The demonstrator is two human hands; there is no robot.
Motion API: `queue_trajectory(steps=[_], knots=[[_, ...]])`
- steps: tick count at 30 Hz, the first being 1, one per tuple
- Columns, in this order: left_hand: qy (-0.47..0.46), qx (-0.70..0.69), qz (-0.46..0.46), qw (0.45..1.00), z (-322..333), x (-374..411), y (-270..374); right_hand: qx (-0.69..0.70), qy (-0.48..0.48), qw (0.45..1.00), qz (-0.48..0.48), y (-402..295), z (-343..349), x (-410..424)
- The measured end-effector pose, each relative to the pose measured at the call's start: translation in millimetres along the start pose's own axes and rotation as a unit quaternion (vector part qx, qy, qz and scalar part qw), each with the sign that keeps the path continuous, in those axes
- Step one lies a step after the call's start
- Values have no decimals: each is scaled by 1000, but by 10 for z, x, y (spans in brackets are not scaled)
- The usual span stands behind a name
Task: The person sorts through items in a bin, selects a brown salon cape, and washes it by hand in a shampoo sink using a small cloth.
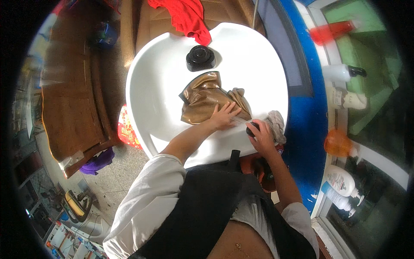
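Observation:
A shiny bronze-brown sheet of leather-like material (202, 103) lies crumpled in a white salon shampoo basin (155, 81). My left hand (224, 117) rests on its lower right part with the fingers spread. My right hand (261, 134) grips a black shower head (253, 129) at the basin's lower right, and thin streams of water run from it towards the material and my left hand. A grey wrung cloth (275, 127) lies on the rim beside my right hand. Behind the material sits a round black neck-rest or drain piece (200, 57); which one I cannot tell.
A red towel (190, 19) hangs over the basin's far edge from a brown padded chair (223, 13). Pump bottles, among them a white one (341, 181) and an orange one (338, 143), line the window ledge at right. A brown couch (71, 84) stands at left.

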State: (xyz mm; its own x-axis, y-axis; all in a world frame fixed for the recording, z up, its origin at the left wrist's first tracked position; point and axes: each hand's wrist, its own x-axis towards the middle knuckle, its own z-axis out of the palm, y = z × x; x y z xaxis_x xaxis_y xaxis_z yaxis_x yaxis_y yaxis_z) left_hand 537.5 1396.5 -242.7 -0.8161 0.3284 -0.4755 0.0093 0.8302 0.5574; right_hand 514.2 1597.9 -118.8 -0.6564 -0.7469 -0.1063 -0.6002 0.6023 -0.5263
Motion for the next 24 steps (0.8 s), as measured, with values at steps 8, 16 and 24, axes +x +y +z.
queue_trajectory(steps=[8,16,24], knots=[[90,25,51,994,419,361,-345,0,9,994,108,77,-5,-56],[123,-38,130,983,275,352,-775,148,26,983,107,-412,666,673],[154,151,61,974,-39,6,-1478,-107,-233,960,109,-90,1673,1181]])
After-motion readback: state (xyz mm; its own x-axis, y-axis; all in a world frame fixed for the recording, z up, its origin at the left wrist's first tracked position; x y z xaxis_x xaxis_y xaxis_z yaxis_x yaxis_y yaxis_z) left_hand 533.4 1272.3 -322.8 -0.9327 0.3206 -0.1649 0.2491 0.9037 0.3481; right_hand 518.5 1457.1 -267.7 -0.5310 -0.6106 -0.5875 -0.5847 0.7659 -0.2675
